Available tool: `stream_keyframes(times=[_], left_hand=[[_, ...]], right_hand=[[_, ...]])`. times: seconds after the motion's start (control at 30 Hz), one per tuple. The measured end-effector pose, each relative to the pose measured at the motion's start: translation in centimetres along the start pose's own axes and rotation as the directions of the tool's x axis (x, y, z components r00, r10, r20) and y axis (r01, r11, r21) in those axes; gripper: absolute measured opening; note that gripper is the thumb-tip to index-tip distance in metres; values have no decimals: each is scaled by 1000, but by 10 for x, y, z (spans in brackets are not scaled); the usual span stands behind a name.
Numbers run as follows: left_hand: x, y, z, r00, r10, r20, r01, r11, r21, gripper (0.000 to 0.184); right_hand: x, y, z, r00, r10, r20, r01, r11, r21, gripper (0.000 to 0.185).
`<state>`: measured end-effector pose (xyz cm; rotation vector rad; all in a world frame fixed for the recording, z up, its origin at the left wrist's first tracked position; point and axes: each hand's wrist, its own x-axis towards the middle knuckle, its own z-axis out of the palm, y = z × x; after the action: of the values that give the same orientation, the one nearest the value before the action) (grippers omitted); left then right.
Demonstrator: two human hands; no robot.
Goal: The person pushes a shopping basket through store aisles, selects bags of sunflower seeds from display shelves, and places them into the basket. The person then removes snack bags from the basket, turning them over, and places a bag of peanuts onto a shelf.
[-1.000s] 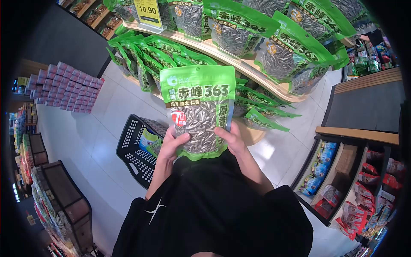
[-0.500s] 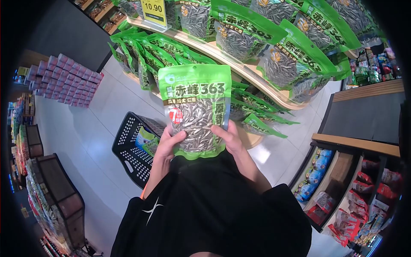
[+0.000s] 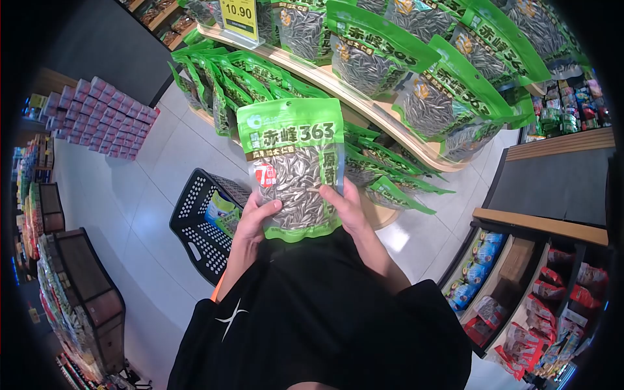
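Note:
Both hands grip a green bag of sunflower seeds (image 3: 296, 172) near its lower corners, with its printed front and clear window facing me. My left hand (image 3: 253, 218) is closed on the left side, thumb lying across the window. On the right side, my right hand (image 3: 348, 205) is closed with its thumb on the front; the other fingers of both hands are hidden behind the bag. A black shopping basket (image 3: 185, 218) stands beside my left forearm, with a green and yellow packet (image 3: 223, 211) inside it.
Ahead, a curved wooden shelf (image 3: 364, 96) carries several matching green bags (image 3: 380, 55) and a yellow price sign (image 3: 239, 18). A stack of pinkish packs (image 3: 104, 117) stands on the left floor. Shelves with red packets (image 3: 539, 312) are at right, a dark display stand (image 3: 91, 286) at left.
The bag of sunflower seeds has turned slightly and its right edge has shifted a little left. Both hands keep their hold, and the surroundings have moved very slightly in view.

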<state>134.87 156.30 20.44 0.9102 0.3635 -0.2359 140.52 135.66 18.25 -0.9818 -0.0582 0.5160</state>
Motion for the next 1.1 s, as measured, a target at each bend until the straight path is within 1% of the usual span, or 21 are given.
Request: stream_keyframes(times=[0.07,0.1,0.17,0.2,0.23,0.3,0.37,0.4,0.43,0.47,0.5,0.57,0.63,0.7,0.77,0.8,0.83,0.9,0.93,1.0,1.1], left_hand=[[0,1,1,1000,11,-5,-11,1000,15,62],[0,2,2,1000,20,-10,-19,999,32,62],[-1,2,4,998,34,-60,-28,995,95,62],[-1,3,5,993,50,-109,-32,987,159,61],[-1,3,9,993,52,-109,-34,987,158,61],[0,2,19,968,232,-95,-187,921,342,60],[-2,0,30,966,237,-99,-181,901,395,65],[-8,2,43,949,314,1,-252,759,600,71],[-13,6,51,924,363,117,-319,566,760,76],[-20,11,51,843,382,378,-452,123,884,88],[-31,23,70,891,282,356,-396,97,913,83],[-32,30,71,850,241,468,-487,18,873,73],[-23,26,53,866,313,391,-480,301,824,64],[-16,18,40,820,552,152,-398,359,844,68],[-6,15,24,825,565,-10,-312,470,826,74],[-2,14,12,877,480,-17,-301,575,761,77],[2,10,3,919,394,21,-339,761,553,67],[-3,12,-19,999,7,50,-22,955,297,53],[-6,9,-19,999,8,49,-22,954,298,53],[-12,3,-15,998,44,43,-52,974,218,41],[-12,-3,-14,996,79,30,-82,983,165,39]], right_hand=[[4,5,2,989,-134,-56,131,990,-61,48],[5,8,4,990,-133,-54,130,990,-62,48],[6,12,7,917,-332,-221,255,914,-316,56],[3,7,7,911,-330,-246,183,860,-477,61],[0,3,9,912,-331,-244,184,859,-478,61],[-8,-10,17,921,-364,-139,157,673,-723,68],[-11,-11,26,974,-222,-45,157,805,-571,83],[-9,-8,30,976,-216,27,205,870,-448,87],[-7,-3,32,971,-220,98,240,919,-313,90],[3,8,21,925,-329,190,380,813,-441,89],[-4,0,26,982,-176,73,186,965,-184,75],[-3,-8,13,998,59,0,-58,984,171,59],[-4,-6,2,997,76,-23,-68,970,234,55],[-7,-5,-3,995,87,-51,-68,951,302,51],[-11,-6,-3,989,146,24,-141,890,434,52],[-11,-5,2,991,129,25,-126,874,470,52],[-11,-6,3,991,129,27,-127,873,471,52],[-11,-7,5,989,146,4,-134,898,420,48],[-11,-6,5,989,146,5,-135,897,421,48],[-11,-4,2,994,94,-46,-80,964,252,43],[-10,-6,-1,997,73,-21,-68,978,199,38]])
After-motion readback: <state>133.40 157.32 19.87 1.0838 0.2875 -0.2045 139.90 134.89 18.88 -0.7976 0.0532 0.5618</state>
